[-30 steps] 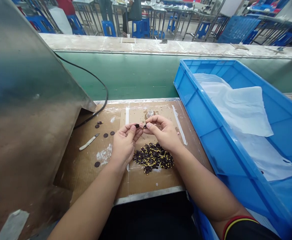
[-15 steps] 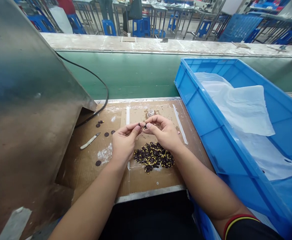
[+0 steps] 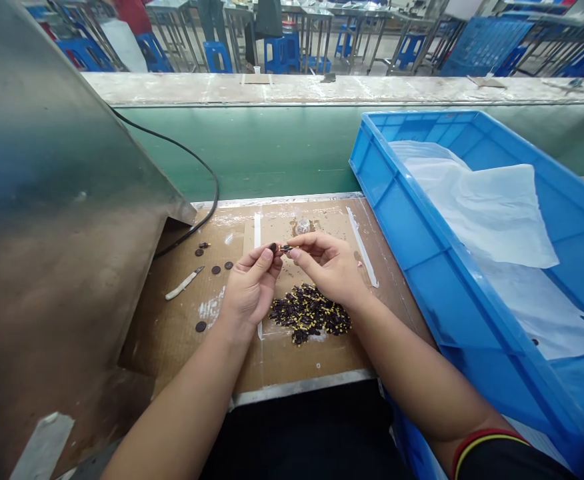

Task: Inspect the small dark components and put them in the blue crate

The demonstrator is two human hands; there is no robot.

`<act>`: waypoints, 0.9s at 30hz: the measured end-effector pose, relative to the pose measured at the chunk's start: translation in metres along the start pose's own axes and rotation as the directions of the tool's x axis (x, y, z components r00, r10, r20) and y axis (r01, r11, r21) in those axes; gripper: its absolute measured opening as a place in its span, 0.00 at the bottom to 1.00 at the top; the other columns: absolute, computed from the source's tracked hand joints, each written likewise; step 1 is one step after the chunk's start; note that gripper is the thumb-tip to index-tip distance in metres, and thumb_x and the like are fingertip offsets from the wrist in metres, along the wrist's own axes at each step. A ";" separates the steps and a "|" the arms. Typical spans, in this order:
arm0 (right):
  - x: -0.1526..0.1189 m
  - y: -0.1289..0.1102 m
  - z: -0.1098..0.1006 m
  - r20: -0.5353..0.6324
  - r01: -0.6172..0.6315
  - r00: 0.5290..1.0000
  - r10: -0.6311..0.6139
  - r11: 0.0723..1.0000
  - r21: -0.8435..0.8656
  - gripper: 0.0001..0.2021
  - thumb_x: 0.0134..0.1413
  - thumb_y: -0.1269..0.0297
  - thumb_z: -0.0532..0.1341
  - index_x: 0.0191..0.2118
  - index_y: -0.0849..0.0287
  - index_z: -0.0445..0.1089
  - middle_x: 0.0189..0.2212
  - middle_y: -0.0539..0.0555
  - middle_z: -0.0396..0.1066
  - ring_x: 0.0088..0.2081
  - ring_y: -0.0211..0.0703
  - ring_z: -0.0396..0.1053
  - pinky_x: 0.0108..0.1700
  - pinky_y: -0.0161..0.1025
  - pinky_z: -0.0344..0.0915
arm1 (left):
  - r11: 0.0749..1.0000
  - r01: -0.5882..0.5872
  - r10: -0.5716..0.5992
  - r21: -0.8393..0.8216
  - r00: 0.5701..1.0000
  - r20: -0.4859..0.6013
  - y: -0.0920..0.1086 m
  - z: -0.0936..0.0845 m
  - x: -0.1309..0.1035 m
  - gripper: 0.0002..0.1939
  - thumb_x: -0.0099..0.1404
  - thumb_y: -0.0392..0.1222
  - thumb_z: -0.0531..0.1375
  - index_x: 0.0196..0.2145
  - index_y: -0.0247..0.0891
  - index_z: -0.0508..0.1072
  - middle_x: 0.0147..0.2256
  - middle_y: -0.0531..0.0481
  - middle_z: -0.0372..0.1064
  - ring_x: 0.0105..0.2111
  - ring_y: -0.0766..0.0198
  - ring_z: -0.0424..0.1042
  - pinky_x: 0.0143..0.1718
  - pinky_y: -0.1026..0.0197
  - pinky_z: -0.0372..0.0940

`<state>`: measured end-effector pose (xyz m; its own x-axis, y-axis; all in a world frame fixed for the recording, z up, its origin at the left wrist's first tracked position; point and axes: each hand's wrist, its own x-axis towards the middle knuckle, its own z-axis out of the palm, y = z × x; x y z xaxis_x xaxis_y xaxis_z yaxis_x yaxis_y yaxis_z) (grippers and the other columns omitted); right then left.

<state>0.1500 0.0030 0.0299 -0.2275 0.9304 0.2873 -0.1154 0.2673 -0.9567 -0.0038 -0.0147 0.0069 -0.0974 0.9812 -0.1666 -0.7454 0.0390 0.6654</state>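
Note:
My left hand is closed, pinching a dark round disc between thumb and fingertips. Close against it, my right hand is also closed, with thumb and forefinger on a small dark piece with yellow ends. The two fingertips nearly meet, and whether disc and piece touch is too small to tell. Below my hands lies a pile of similar dark pieces with yellow tips. More dark discs lie on the cardboard to the left, near a knife with a white handle.
A small clear cup-like object stands beyond my hands on the taped cardboard. At right a large blue crate holds white sheets. A metal housing with a black cable rises at left. Blue stools stand behind.
The disc in my left hand has turned so its flat face shows more. The yellow-ended piece in my right hand is now more plainly visible. The view has shifted slightly.

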 end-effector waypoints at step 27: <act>-0.003 -0.005 0.003 0.014 0.119 0.993 -0.118 0.978 -0.173 0.08 0.62 0.64 0.66 0.46 0.51 0.80 0.43 0.52 0.81 0.45 0.44 0.78 0.48 0.46 0.75 | 0.977 -0.129 0.120 0.172 0.991 0.064 0.004 0.004 -0.006 0.11 0.51 0.40 0.77 0.33 0.40 0.83 0.37 0.48 0.80 0.37 0.69 0.77 0.47 0.68 0.71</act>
<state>0.1489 -0.0022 0.0341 -0.2262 0.8885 0.3992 0.0274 0.4155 -0.9092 -0.0036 -0.0197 0.0139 -0.1436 0.9889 -0.0385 -0.6022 -0.0564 0.7964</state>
